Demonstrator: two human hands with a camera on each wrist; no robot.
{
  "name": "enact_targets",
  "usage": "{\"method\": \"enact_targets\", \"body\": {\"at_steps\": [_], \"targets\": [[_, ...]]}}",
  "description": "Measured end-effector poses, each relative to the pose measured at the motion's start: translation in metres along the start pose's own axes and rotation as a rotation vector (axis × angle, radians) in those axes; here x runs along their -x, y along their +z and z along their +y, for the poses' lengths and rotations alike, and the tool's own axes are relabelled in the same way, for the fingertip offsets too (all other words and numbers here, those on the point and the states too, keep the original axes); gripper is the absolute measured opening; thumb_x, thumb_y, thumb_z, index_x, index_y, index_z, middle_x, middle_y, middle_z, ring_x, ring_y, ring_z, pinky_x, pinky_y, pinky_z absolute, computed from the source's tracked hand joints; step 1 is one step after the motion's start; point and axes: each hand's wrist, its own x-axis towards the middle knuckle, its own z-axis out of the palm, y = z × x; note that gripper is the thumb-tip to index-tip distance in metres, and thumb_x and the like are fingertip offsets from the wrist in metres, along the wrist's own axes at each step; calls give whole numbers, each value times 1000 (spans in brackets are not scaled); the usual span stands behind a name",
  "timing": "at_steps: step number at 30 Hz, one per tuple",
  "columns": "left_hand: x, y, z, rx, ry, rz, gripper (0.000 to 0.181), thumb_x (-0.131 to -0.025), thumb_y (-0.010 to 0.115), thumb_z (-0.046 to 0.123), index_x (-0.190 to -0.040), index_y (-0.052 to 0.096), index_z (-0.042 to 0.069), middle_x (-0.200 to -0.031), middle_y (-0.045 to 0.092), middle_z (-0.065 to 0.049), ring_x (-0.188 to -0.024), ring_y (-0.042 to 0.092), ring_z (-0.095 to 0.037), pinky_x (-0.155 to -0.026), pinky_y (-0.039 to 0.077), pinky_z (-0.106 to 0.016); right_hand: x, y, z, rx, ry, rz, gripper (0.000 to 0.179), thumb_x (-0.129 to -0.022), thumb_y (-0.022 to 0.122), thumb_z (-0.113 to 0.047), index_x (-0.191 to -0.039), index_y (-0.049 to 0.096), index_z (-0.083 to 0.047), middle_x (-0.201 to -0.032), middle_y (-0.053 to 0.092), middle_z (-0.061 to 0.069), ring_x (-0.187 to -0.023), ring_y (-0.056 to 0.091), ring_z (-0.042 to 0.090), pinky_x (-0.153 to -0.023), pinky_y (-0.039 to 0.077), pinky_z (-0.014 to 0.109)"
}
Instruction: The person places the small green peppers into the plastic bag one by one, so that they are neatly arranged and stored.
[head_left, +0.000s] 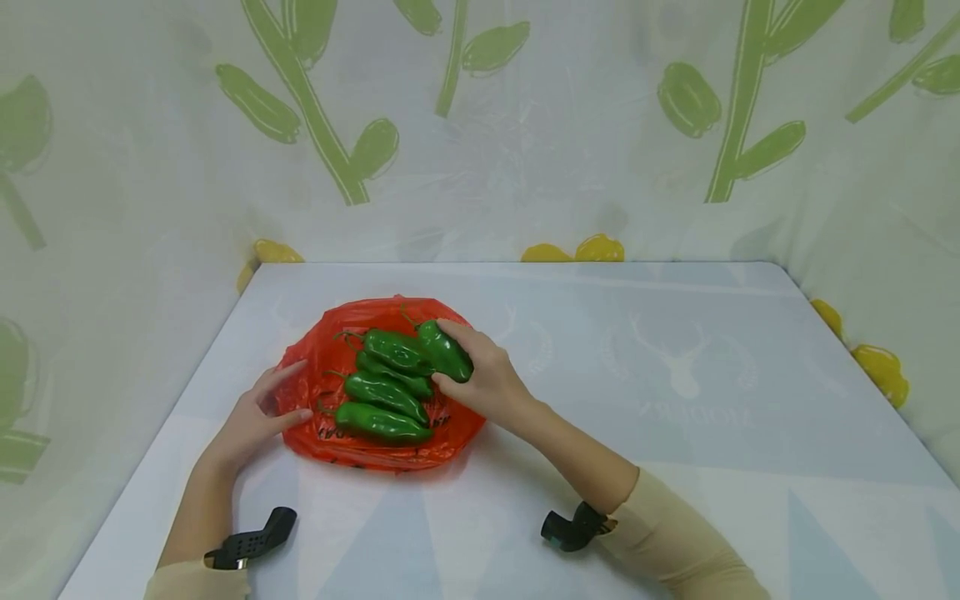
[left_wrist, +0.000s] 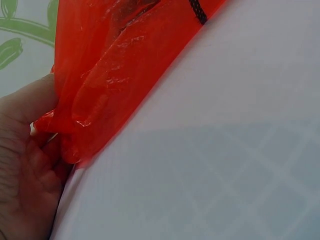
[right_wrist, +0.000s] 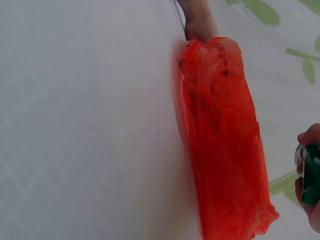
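Note:
A red plastic bag (head_left: 306, 423) lies spread wide on the table, left of the middle. Several long, glossy green peppers (head_left: 384, 423) with stems lie side by side in it. At the bag's far right side, my right hand (head_left: 487, 375) grips one more green pepper (head_left: 444, 350) between thumb and fingers. That pepper also shows at the right edge of the right wrist view, above the bag's rim. My left hand (head_left: 255, 421) holds the bag's left side; in the left wrist view its thumb lies against the crumpled red plastic (left_wrist: 107, 95) and the other fingertips are partly hidden.
The white table (head_left: 600, 400) has a faint printed deer-head pattern. Pale curtains with green leaves (head_left: 262, 104) stand behind and beside it. A black wrist camera is strapped to the left forearm (head_left: 255, 540) and another to the right forearm (head_left: 573, 527).

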Motion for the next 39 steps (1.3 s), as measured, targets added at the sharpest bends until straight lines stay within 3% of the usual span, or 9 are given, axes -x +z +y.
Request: {"method": "enact_targets", "body": {"at_steps": [11, 22, 31, 39], "targets": [[1, 0, 0, 23, 16, -2, 79, -83, 71, 25, -149, 28, 14, -152, 21, -20, -139, 15, -44, -99, 30, -69, -9, 20, -12, 5, -38, -80, 60, -80, 73, -10, -134, 49, -2, -131, 56, 9, -110, 47, 23, -78, 51, 23], [0, 1, -2, 3, 16, -6, 76, -85, 69, 32, -149, 30, 20, -152, 22, -19, -139, 15, -44, -100, 28, -70, -14, 42, -11, 18, -38, -177, 59, -82, 72, -13, -136, 48, -4, -130, 47, 13, -114, 44, 24, -81, 50, 23], [3, -1, -2, -12, 18, -2, 76, -85, 68, 31, -149, 29, 17, -151, 22, -21, -138, 17, -45, -99, 29, -69, -21, 57, -10, 122, -77, -272, 55, -83, 72, -16, -134, 52, -6, -132, 53, 11, -115, 44, 22, -87, 47, 20], [3, -2, -4, -1, 10, -1, 76, -85, 69, 32, -149, 29, 19, -152, 22, -20, -139, 15, -44, -100, 28, -70, -21, 64, -8, 234, -120, -259, 54, -84, 72, -18, -133, 54, -6, -133, 55, 11, -113, 44, 22, -89, 45, 23]]}}
